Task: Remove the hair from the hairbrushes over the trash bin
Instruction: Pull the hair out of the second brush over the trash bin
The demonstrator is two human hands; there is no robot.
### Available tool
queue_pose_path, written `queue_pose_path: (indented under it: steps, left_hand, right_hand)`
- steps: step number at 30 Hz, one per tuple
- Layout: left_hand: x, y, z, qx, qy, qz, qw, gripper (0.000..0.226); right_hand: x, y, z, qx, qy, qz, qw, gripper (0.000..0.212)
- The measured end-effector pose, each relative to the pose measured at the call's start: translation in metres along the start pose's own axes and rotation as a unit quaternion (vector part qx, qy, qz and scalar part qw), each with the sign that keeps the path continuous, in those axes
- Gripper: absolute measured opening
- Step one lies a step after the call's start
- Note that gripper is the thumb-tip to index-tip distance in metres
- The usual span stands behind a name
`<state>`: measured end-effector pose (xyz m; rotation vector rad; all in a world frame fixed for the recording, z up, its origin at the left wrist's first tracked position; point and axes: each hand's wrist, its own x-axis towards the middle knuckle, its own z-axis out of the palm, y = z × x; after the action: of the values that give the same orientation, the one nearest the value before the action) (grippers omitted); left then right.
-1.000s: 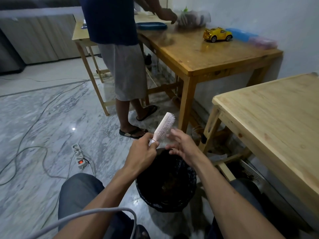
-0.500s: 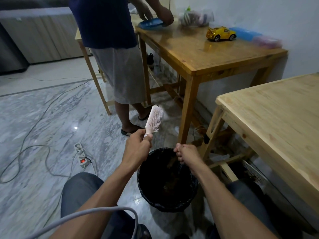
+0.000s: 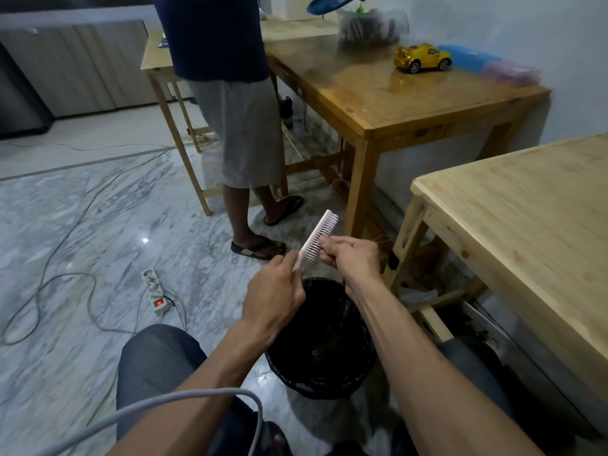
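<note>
A pale pink hairbrush [image 3: 318,234] stands tilted up and to the right, seen side-on with its bristles facing right. My left hand [image 3: 274,292] is closed around its handle. My right hand [image 3: 350,255] pinches at the bristles near the middle of the brush head; whether hair is between the fingers I cannot tell. Just below both hands stands a round trash bin [image 3: 368,353] lined with a black bag, open at the top, between my knees.
A person in grey shorts and sandals [image 3: 248,133] stands just beyond the bin at a brown wooden table [image 3: 391,103] bearing a yellow toy car [image 3: 421,57]. A light wooden table [image 3: 526,222] is close on my right. A power strip [image 3: 156,292] and cables lie on the marble floor to the left.
My right hand has risen from the bin's rim back up to the bristles. The brush has turned side-on and tilted to the right. The standing person has lifted a blue tray.
</note>
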<state>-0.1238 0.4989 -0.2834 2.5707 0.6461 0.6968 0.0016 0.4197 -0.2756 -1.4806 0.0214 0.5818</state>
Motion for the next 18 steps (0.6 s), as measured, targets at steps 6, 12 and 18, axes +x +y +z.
queue_pose_path:
  steps: [6,12,18]
  left_hand:
    - [-0.002,-0.002,0.004,-0.007,-0.012,-0.041,0.999,0.023]
    - [0.004,0.006,0.004,-0.027,-0.025,-0.081,0.996,0.026]
    - [0.009,-0.003,0.001,0.054,-0.021,-0.058,0.997,0.019]
  right_hand:
    - [0.003,0.008,0.002,-0.090,0.041,0.006,0.995,0.013]
    - [0.009,0.012,-0.009,-0.186,0.042,-0.038,0.981,0.032]
    - [0.005,0.016,-0.023,-0.164,0.044,-0.041,0.985,0.027]
